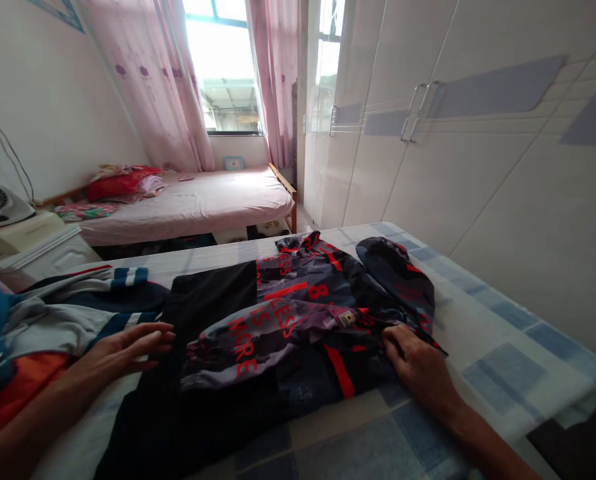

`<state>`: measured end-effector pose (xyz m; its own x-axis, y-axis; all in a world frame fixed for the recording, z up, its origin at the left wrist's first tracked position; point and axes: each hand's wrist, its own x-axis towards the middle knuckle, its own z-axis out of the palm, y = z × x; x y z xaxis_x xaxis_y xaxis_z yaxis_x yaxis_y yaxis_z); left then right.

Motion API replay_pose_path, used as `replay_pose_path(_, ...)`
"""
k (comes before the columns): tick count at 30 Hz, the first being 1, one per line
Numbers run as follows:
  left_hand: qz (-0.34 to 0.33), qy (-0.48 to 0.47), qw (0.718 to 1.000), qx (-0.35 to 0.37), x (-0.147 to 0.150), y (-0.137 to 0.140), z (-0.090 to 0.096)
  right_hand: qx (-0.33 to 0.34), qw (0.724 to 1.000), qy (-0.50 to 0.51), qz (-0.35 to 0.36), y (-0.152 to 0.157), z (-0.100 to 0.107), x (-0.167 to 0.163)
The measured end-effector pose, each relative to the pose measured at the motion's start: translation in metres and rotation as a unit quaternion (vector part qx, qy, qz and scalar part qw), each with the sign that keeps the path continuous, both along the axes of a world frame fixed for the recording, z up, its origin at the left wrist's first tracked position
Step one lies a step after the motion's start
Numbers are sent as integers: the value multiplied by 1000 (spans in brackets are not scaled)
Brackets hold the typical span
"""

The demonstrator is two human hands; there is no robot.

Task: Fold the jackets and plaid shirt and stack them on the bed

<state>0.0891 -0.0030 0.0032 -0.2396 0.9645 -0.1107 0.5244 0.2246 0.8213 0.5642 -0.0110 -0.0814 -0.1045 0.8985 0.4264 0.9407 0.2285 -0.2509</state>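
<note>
Daylight comes through a window (228,73) at the far end of the room, between pink curtains (151,87). Below it stands a bed (218,200) with a pale pink sheet, red bedding (123,183) heaped toward its left end. White wardrobe doors (518,180) with grey-blue panels and metal handles (418,113) fill the right side, and a fan (1,205) sits at the left edge.

Closer in, a blue-and-white checked cloth (508,373) covers a broad surface; whether a bed or a table lies under it, I cannot tell. On this cloth, in the middle, a dark jacket (308,387) is spread out, its hood (395,277) toward the right and its plain black part toward the left. One sleeve (243,350), grey and black with red lettering that reads "LESS IS MORE", lies across the body of the jacket, its gathered cuff pointing left.

The right hand (418,363) is at the jacket just below the hood, fingers curled in and gripping a bit of the fabric. The left hand (141,347) has its fingers extended and loosely parted, holding nothing, over the black part near the cuff; contact with the cloth there is hard to judge. Beside the left forearm lies a pile of clothes (63,320) in blue, grey, white and orange.
</note>
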Motion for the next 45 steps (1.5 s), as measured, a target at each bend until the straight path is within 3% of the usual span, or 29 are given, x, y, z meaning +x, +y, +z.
replay_pose_path(3,-48,40,997,-46,-1,-23,-9,28,999,18,9,-1,14,-2)
replay_pose_path(5,-112,140,984,8,5,-34,-18,57,998,5,13,3,27,-6)
replay_pose_path(7,-177,242,951,77,14,-40,-30,65,997,-24,32,12,37,-12)
replay_pose_path(10,-226,351,898,135,29,-38,-43,15,994,-57,88,31,43,-21)
replay_pose_path(12,-245,379,882,136,36,-28,-42,-42,990,-60,121,44,43,-26)
replay_pose_path(15,-206,352,902,144,42,-3,-19,-87,989,-42,112,60,47,-31)
replay_pose_path(18,-114,264,935,210,49,20,21,-9,999,-10,40,67,61,-33)
replay_pose_path(20,-72,218,937,264,54,27,46,50,999,3,21,65,72,-32)
replay_pose_path(22,-76,190,931,304,58,25,61,55,997,2,45,57,77,-31)
replay_pose_path(24,-131,169,921,326,58,15,64,17,996,-24,82,47,73,-29)
replay_pose_path(26,-217,167,898,345,52,0,52,3,994,-69,87,37,61,-26)
replay_pose_path(29,-322,231,845,360,33,-27,15,60,987,-130,69,23,36,-22)
replay_pose_path(32,-333,306,821,348,11,-53,-29,84,981,-147,95,11,18,-19)
replay_pose_path(35,-297,337,825,342,-1,-69,-54,87,976,-160,117,4,15,-18)
replay_pose_path(38,-235,346,830,370,-1,-75,-55,128,969,-178,112,1,21,-18)
replay_pose_path(40,-218,367,819,384,0,-76,-51,140,966,-186,109,-3,24,-18)
replay_pose_path(43,-257,405,805,348,-2,-81,-48,77,970,-189,129,-12,28,-17)
replay_pose_path(45,-244,404,819,325,0,-85,-46,38,974,-164,152,-17,35,-17)
